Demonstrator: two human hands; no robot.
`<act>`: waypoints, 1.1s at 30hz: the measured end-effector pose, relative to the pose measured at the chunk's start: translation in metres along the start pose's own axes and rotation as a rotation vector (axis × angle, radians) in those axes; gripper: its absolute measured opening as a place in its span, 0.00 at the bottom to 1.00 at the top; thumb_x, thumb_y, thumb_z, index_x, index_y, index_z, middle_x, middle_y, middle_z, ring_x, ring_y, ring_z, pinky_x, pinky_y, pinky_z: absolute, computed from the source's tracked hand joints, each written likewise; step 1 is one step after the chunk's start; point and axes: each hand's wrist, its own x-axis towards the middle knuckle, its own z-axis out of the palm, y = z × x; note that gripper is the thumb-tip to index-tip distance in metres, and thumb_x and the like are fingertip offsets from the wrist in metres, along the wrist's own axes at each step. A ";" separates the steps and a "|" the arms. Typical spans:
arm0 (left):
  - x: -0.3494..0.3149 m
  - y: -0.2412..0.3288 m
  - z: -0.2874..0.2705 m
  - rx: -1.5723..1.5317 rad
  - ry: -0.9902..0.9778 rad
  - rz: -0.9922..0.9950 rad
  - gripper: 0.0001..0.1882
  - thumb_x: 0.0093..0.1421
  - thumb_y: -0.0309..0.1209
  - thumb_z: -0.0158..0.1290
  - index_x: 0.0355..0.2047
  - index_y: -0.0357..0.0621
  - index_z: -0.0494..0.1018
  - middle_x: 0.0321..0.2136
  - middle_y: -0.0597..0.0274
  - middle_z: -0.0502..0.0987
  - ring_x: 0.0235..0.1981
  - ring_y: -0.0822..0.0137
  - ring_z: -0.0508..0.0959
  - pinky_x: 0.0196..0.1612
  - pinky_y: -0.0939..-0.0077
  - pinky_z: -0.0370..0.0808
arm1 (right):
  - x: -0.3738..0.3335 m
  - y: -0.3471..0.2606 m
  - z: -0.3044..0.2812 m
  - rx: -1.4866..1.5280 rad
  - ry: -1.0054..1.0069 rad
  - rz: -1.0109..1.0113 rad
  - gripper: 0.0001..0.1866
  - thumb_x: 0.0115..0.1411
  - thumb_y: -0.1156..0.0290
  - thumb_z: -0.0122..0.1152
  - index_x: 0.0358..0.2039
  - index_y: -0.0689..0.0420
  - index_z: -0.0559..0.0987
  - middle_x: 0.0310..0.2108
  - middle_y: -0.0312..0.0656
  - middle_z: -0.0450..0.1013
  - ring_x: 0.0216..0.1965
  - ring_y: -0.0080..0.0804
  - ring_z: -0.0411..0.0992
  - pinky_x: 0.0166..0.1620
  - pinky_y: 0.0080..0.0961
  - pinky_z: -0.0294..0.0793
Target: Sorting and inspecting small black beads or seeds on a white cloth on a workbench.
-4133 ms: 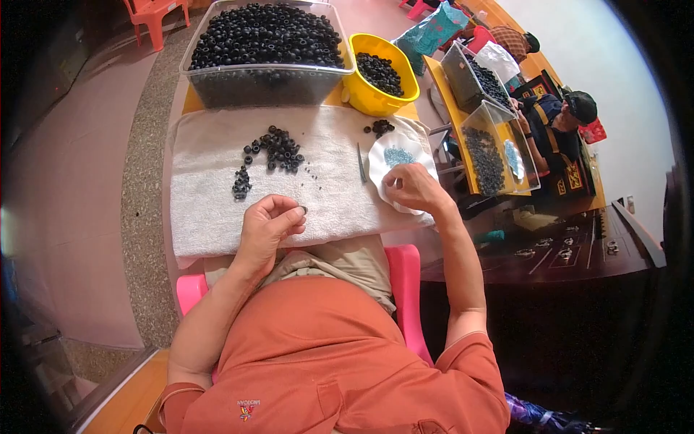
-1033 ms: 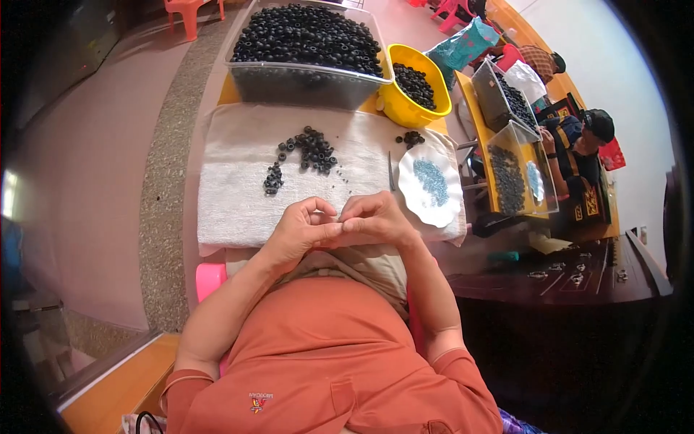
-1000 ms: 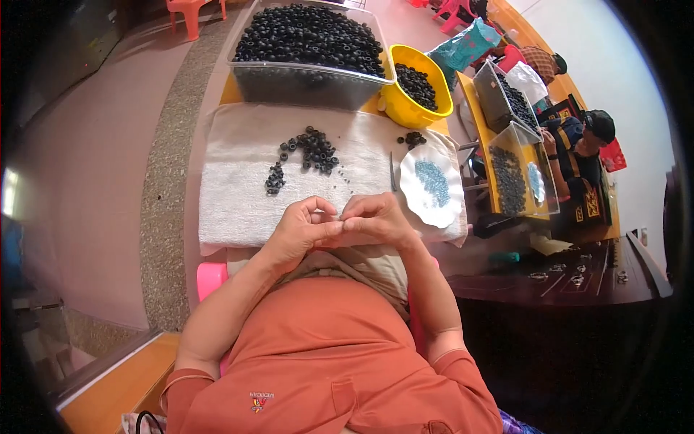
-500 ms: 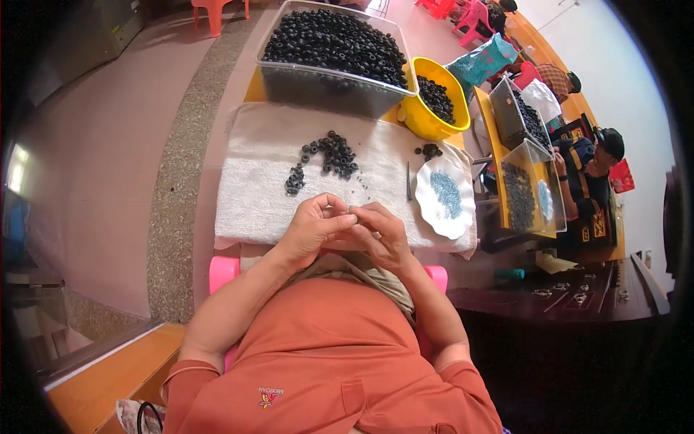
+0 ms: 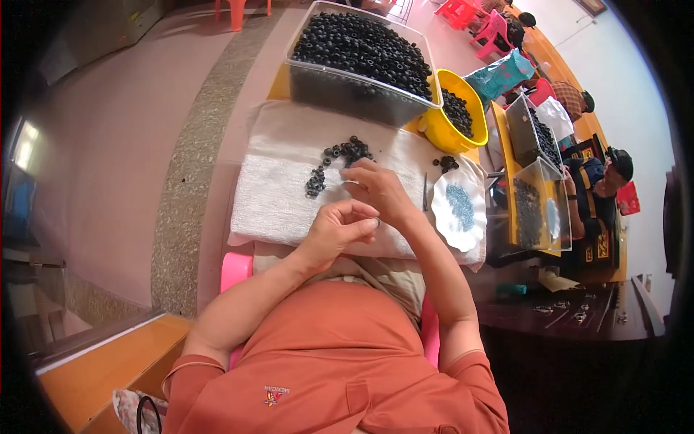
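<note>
My left hand point(image 5: 337, 233) is closed above the near edge of a white towel point(image 5: 271, 210), thumb and forefinger pressed together. A small dark bit shows at their tips, too small to make out. Just beyond it, my right hand point(image 5: 383, 192) reaches over the towel with fingers loosely bent and apart, nothing visible in them. Its fingertips are beside a loose pile of small black ring-shaped pieces point(image 5: 352, 150), partly covering it. Smaller black pieces point(image 5: 315, 182) lie in a cluster to the left of the fingers.
A clear bin point(image 5: 347, 83) heaped with black pieces stands at the back, beside a yellow basin point(image 5: 473, 130). To the right are a white scalloped plate point(image 5: 473, 235) of pale blue bits, dark tweezers point(image 5: 425, 192) and a few black pieces point(image 5: 446, 163). Another person point(image 5: 603, 188) sits far right.
My hands were together over the towel's near edge. The right has moved away, forward toward the black pile; the left stays back, pinched. The whole view has shifted slightly.
</note>
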 end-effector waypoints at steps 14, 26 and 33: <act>-0.004 0.006 0.005 0.004 -0.104 -0.017 0.09 0.60 0.24 0.58 0.41 0.38 0.76 0.35 0.64 0.80 0.34 0.74 0.79 0.40 0.79 0.79 | 0.032 -0.010 0.022 -0.425 -0.272 0.041 0.20 0.58 0.70 0.56 0.52 0.50 0.74 0.40 0.45 0.72 0.33 0.46 0.77 0.33 0.39 0.75; -0.005 0.007 0.005 0.022 -0.091 -0.004 0.09 0.60 0.25 0.58 0.40 0.38 0.75 0.32 0.65 0.79 0.33 0.75 0.79 0.39 0.79 0.79 | 0.048 -0.012 0.024 -0.473 -0.235 -0.012 0.06 0.57 0.73 0.55 0.35 0.57 0.77 0.36 0.46 0.73 0.30 0.47 0.77 0.33 0.40 0.76; -0.003 0.008 0.004 0.065 -0.054 0.032 0.08 0.59 0.25 0.59 0.39 0.39 0.76 0.32 0.64 0.79 0.31 0.74 0.79 0.38 0.79 0.79 | 0.027 -0.002 0.021 -0.178 0.093 -0.101 0.07 0.56 0.73 0.60 0.35 0.58 0.77 0.34 0.47 0.75 0.29 0.48 0.76 0.31 0.38 0.75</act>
